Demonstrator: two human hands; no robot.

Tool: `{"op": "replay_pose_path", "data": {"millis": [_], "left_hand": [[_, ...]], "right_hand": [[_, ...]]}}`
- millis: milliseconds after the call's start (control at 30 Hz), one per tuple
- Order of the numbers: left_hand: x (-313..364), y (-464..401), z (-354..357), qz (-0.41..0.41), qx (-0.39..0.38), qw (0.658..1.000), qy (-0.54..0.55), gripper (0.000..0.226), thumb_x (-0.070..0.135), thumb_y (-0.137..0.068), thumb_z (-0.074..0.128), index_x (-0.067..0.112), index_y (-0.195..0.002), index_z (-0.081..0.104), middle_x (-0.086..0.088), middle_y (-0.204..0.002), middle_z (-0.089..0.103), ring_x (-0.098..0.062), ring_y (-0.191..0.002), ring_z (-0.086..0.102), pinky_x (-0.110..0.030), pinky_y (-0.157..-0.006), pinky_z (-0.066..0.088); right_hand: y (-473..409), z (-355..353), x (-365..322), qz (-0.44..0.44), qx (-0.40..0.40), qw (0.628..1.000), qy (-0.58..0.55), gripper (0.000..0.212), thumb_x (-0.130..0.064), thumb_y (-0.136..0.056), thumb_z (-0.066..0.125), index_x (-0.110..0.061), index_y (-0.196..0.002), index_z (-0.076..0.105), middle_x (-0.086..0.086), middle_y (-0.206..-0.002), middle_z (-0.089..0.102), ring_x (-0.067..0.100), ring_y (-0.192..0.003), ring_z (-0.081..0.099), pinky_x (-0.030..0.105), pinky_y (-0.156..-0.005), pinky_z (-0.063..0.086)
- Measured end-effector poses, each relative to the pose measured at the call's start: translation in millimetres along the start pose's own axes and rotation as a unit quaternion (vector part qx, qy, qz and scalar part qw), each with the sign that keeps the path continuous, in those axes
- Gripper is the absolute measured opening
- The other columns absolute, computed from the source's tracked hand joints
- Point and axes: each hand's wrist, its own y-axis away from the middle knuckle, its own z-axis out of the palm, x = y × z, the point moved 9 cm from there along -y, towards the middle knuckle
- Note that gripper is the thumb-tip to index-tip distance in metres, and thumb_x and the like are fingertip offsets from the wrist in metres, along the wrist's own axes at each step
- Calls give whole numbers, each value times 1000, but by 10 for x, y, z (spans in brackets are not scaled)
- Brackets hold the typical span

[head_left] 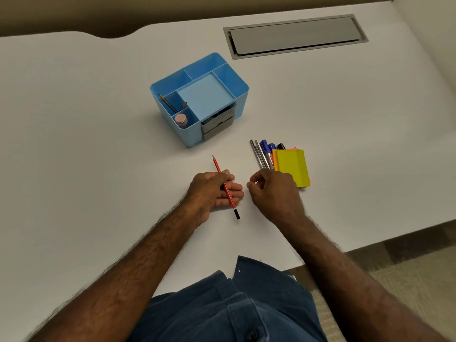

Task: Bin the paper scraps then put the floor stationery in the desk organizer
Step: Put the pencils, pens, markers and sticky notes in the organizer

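The blue desk organizer [197, 99] stands on the white counter [74, 144], left of centre and well beyond the hands. It is a rounded box split into open compartments around a flat square tray, with two grey drawers in its near face. Two dark pencils [170, 104] lean in a compartment at its left side, and a small pink-capped bottle [181, 119] sits upright in the near-left corner compartment.

Nearer the person, the left hand [212, 191] rests on the counter, holding a red pencil [225, 187] with a black end cap. The pencil lies slanted across the fingers [232, 188], which are loosely extended and close together; its sharpened tip points away toward the organizer and its capped end juts past the hand toward the person. The thumb lies over the shaft.

Just beside it, the right hand [271, 191] hovers with fingers curled inward, thumb near the forefinger; nothing visible is held in them.

Right of that hand and partly hidden behind it lies a row of pens and markers [264, 154], grey, blue and black, side by side. Against them is a stack of sticky notes [292, 166], yellow-green on top with orange and pink edges showing.

Further back on the right, a grey cable hatch [294, 35] is set into the counter.
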Motion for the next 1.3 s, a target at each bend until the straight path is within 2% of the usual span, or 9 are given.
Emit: {"op": "replay_pose_path", "data": {"millis": [67,133,467,633,767,867,1067,1200,1300], "left_hand": [[-9,-8,34,-3,-7,1000,0,29,30,-105,60,3,-112,70,-16,-95,81,-32,-86,81,-43,-76,67],[-7,-20,65,-4,-12,1000,-2,29,30,-105,60,3,-111,70,-16,-95,81,-32,-86,81,-43,-76,67],[3,-46,97,-5,-20,999,-24,30,31,-105,60,4,-111,71,-14,-94,81,-30,-85,81,-41,-74,67],[27,-54,87,-5,-20,1000,-22,30,31,-105,60,3,-111,71,-15,-95,81,-30,-85,81,-41,-74,67],[46,-47,115,-4,-24,1000,-15,30,30,-105,60,3,-112,70,-17,-97,81,-31,-87,81,-45,-81,66],[59,-47,133,-6,-24,1000,-14,31,31,-106,59,4,-112,70,-17,-99,81,-31,-87,81,-45,-81,66],[69,-55,208,-5,-18,1000,-13,31,31,-106,58,4,-114,70,-17,-102,80,-30,-89,80,-46,-86,65],[104,-60,272,-2,-8,1000,-7,31,31,-106,58,4,-115,70,-16,-103,80,-30,-89,81,-45,-84,65],[117,-58,317,-1,5,1000,4,31,30,-106,58,3,-116,70,-17,-105,80,-29,-88,81,-43,-82,66]], "right_hand": [[-22,-47,141,35,12,999,18,21,-36,-94,74,-21,-108,77,3,-97,77,19,-88,69,34,-80,58],[-52,-67,247,58,21,998,33,22,-38,-94,74,-20,-106,76,4,-97,76,20,-86,67,31,-75,54],[-157,-149,428,87,47,993,63,20,-39,-91,77,-19,-97,73,4,-91,74,17,-78,58,27,-69,43],[-216,-379,482,84,101,991,12,27,-40,-92,74,-22,-112,73,1,-93,73,18,-80,59,32,-73,49],[-291,-564,641,95,132,987,-6,32,-39,-92,71,-20,-118,73,-1,-88,71,18,-80,59,27,-74,40],[-358,-707,768,99,147,984,15,30,-37,-92,71,-19,-115,75,3,-97,76,27,-93,67,32,-80,46],[-480,-821,950,80,122,989,28,25,-36,-92,73,-19,-111,75,3,-98,73,25,-94,67,36,-84,51],[-425,-787,698,-2,113,993,19,14,-36,-91,76,-22,-95,75,-3,-85,69,15,-78,63,30,-70,49],[-380,-455,537,-6,-11,1000,11,18,-41,-90,76,-23,-89,75,-4,-82,70,11,-73,64,34,-67,57]]}}
